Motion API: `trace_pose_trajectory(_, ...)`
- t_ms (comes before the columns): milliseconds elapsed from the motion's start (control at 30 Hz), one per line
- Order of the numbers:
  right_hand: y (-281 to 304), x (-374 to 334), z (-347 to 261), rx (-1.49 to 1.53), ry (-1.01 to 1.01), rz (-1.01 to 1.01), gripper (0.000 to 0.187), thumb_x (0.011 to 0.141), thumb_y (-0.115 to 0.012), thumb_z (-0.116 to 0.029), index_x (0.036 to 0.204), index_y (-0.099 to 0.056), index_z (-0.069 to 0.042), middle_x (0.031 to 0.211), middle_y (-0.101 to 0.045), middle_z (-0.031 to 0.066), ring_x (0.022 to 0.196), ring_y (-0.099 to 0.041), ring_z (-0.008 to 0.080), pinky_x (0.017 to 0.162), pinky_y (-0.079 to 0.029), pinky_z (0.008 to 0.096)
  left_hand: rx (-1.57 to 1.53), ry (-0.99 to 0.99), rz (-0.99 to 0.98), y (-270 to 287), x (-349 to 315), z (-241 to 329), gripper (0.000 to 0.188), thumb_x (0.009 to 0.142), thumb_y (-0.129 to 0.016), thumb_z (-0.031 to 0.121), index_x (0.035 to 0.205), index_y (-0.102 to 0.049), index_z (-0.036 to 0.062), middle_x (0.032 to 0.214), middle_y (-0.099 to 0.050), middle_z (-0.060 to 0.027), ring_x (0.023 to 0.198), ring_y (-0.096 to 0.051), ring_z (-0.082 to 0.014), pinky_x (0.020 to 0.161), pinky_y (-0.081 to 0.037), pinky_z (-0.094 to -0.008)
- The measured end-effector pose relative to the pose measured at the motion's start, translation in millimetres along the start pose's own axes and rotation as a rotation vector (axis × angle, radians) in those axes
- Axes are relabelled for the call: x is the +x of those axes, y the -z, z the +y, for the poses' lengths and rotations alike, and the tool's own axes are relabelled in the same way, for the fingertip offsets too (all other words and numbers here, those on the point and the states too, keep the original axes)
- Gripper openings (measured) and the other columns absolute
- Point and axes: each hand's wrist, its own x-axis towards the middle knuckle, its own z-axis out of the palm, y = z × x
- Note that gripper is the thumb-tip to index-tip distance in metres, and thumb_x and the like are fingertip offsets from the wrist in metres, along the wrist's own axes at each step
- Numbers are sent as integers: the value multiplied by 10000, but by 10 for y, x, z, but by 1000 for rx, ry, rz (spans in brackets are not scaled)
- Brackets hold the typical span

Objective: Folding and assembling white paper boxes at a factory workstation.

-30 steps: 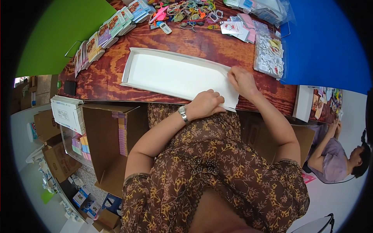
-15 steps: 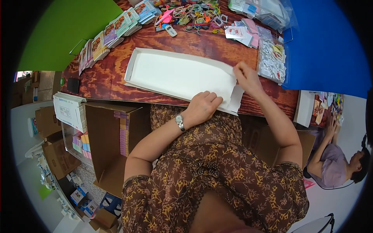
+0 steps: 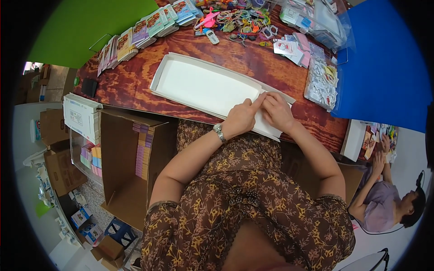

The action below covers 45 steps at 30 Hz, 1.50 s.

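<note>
A long white cardboard box (image 3: pixel 203 86), shallow and without a lid on it, lies slantwise at the table's near edge. Both of my hands are at its right end. My left hand (image 3: pixel 241 118), with a metal watch on the wrist, is closed, its index finger pressing at the near inner corner of the end wall. My right hand (image 3: pixel 276 110) is closed too, its fingers pinching the end wall's folded cardboard right beside the left fingertip. A loose flap sticks out below and to the right of the hands. My fingers partly hide the fold.
Stacked printed card packs (image 3: pixel 149 27) line the far left. A heap of colourful bands and trinkets (image 3: pixel 242 22) lies at the back. A clear bag of small pieces (image 3: pixel 322 83) is at the right. An open brown carton (image 3: pixel 129 162) stands below left. A co-worker (image 3: pixel 382 205) sits at right.
The right hand has moved left and down from the far corner to meet the left hand. The left hand has shifted slightly right. The box's right end wall is being folded.
</note>
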Motion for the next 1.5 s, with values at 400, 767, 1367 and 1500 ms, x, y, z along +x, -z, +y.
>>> trace_pose_trajectory(400, 175, 157, 69, -1, -506, -161, 311, 800, -722, -178, 1057, -585, -68, 1021, -605, 127, 993, -605, 328, 831, -504, 425, -4, -67, 22, -82, 37, -180, 585, 771, -592, 48, 1325, -451, -78, 970, -573, -240, 784, -627, -411, 701, -540, -465)
trace_pose_trajectory(767, 368, 291, 284, 286, -656, -377, 326, 815, -696, -168, 1105, -578, -78, 959, -594, 74, 948, -617, 254, 807, -503, 359, 82, -136, -34, 63, -33, -99, 598, 804, -666, 142, 1328, -456, -55, 1021, -566, -208, 871, -625, -376, 733, -524, -436)
trace_pose_trajectory(1367, 346, 682, 407, -160, 602, -269, 226, 767, -626, -172, 993, -642, -165, 1041, -620, 25, 1191, -536, 251, 1055, -417, 415, -216, -114, -85, 221, -51, -284, 521, 762, -789, 298, 1074, -486, 11, 1026, -588, -207, 918, -609, -401, 809, -509, -447)
trace_pose_trajectory(1500, 420, 839, 402, -140, 721, -359, 78, 803, -625, -221, 858, -616, -167, 942, -626, 0, 1167, -533, 235, 1056, -411, 403, 103, -91, 107, 197, -233, -171, 376, 795, -746, 344, 920, -557, 45, 886, -627, -124, 835, -616, -330, 720, -499, -424)
